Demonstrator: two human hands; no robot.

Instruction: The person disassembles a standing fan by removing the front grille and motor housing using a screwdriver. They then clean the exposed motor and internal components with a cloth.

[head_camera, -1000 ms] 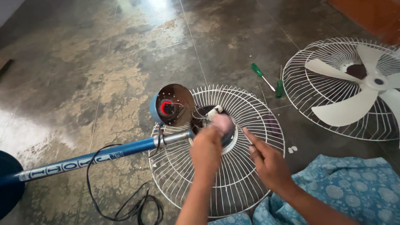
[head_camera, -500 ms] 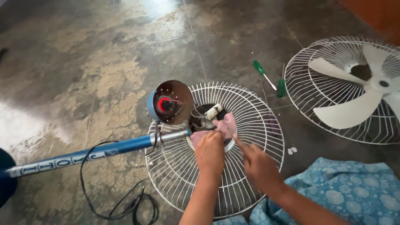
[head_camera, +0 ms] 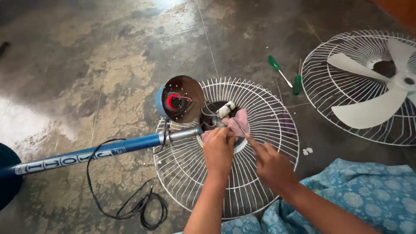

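A dismantled pedestal fan lies on the floor. Its white wire rear guard (head_camera: 260, 104) surrounds the exposed motor (head_camera: 212, 119), with the shiny round motor cover (head_camera: 182, 99) tipped up beside it. My left hand (head_camera: 219, 149) presses a pink cloth (head_camera: 238, 123) onto the motor at the guard's centre. My right hand (head_camera: 271, 164) hovers just right of it, index finger stretched toward the cloth, holding nothing that I can see. The blue pole (head_camera: 86, 154) runs off to the left.
Another white guard holding the white fan blades (head_camera: 368, 99) lies at right. Two green-handled screwdrivers (head_camera: 286, 76) lie between the guards. A black power cord (head_camera: 138, 208) coils by the pole. Blue patterned fabric (head_camera: 372, 195) covers my lap at lower right.
My left hand has slid down with the cloth onto the motor's near side. My right hand has closed in toward it. The view has shifted slightly.
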